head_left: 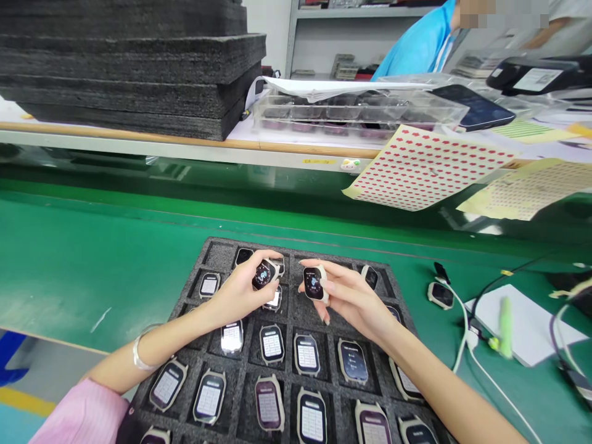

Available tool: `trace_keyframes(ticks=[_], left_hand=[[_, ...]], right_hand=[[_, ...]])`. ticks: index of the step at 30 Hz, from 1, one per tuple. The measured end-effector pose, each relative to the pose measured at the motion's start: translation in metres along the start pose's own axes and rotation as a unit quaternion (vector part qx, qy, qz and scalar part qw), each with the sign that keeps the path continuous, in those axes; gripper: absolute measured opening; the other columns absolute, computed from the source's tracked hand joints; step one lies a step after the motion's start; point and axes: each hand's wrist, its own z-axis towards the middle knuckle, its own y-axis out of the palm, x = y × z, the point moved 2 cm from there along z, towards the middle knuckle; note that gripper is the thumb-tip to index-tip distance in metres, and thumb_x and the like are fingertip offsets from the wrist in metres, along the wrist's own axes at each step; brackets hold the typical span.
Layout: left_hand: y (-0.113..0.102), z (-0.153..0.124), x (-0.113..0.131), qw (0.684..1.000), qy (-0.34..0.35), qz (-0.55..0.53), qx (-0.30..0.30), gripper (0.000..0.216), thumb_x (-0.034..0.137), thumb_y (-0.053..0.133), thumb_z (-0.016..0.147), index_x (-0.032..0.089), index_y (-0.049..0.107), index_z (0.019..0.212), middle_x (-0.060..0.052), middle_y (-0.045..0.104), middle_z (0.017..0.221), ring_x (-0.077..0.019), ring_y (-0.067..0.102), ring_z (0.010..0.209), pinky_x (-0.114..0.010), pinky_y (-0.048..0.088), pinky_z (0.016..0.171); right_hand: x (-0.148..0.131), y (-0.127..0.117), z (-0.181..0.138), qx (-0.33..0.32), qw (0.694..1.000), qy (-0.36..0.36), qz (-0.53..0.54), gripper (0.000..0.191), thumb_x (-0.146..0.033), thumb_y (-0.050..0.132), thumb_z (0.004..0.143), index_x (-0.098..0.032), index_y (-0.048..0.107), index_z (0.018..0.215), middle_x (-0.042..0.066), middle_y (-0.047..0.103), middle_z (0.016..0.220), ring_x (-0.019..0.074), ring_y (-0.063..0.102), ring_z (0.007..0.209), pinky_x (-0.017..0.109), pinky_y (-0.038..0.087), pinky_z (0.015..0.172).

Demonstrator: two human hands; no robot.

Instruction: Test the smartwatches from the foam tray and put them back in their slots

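A black foam tray (pixel 217 254) lies on the green belt, with several strapless smartwatch bodies standing in its pockets. My left hand (pixel 238 293) is closed round one watch body (pixel 264 273), its lit screen facing up. My right hand (pixel 349 296) pinches a second watch body (pixel 314 283) between thumb and fingers, screen lit too. Both hands hover over the tray's far rows, close together. A bracelet (pixel 139 354) sits on my left wrist.
A loose watch body (pixel 441 295) on a white cable lies right of the tray, near a white pad (pixel 522 320) and green pen. Behind the belt are stacked black foam trays (pixel 139 61), clear plastic trays (pixel 351 111), red-dot sticker sheets (pixel 430 169), a phone (pixel 476 108), and a person in blue (pixel 420 46).
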Motion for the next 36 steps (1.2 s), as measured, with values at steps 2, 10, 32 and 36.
trace_keyframes(ticks=[2,10,32,36], left_hand=[[-0.001,0.0,0.0,1.0,0.01,-0.004,0.009,0.04,0.018,0.054,0.082,0.019,0.048,0.121,-0.006,0.06,0.114,-0.0193,0.059,0.094,-0.028,0.045,0.083],[-0.004,0.001,0.003,1.0,0.009,-0.013,0.026,0.041,0.018,0.054,0.082,0.02,0.048,0.122,-0.003,0.061,0.099,-0.0153,0.057,0.079,-0.025,0.045,0.075],[0.007,0.005,-0.005,0.953,-0.103,-0.283,-0.039,0.049,0.02,0.06,0.077,0.015,0.044,0.123,-0.007,0.063,0.096,-0.0178,0.064,0.075,-0.027,0.051,0.061],[0.006,0.006,-0.001,0.917,-0.132,-0.374,-0.043,0.04,0.018,0.056,0.077,0.016,0.05,0.117,-0.008,0.067,0.097,-0.0201,0.066,0.084,-0.031,0.052,0.071]], right_hand=[[-0.001,0.0,0.0,0.004,1.0,-0.002,-0.002,0.039,-0.029,0.067,0.084,-0.017,0.061,0.12,0.011,0.068,0.093,0.0127,0.057,0.055,0.026,0.047,0.049],[-0.003,0.0,0.0,0.021,1.0,-0.004,-0.012,0.043,-0.028,0.068,0.083,-0.017,0.059,0.123,0.01,0.067,0.094,0.013,0.056,0.055,0.027,0.046,0.049],[0.003,-0.002,0.002,-0.01,1.0,0.012,-0.003,0.039,-0.026,0.059,0.089,-0.017,0.055,0.126,0.012,0.067,0.097,0.0183,0.063,0.066,0.028,0.05,0.053],[0.004,0.0,0.0,0.018,0.999,0.016,-0.028,0.048,-0.025,0.062,0.085,-0.017,0.051,0.131,0.01,0.069,0.091,0.0186,0.065,0.062,0.027,0.05,0.05]])
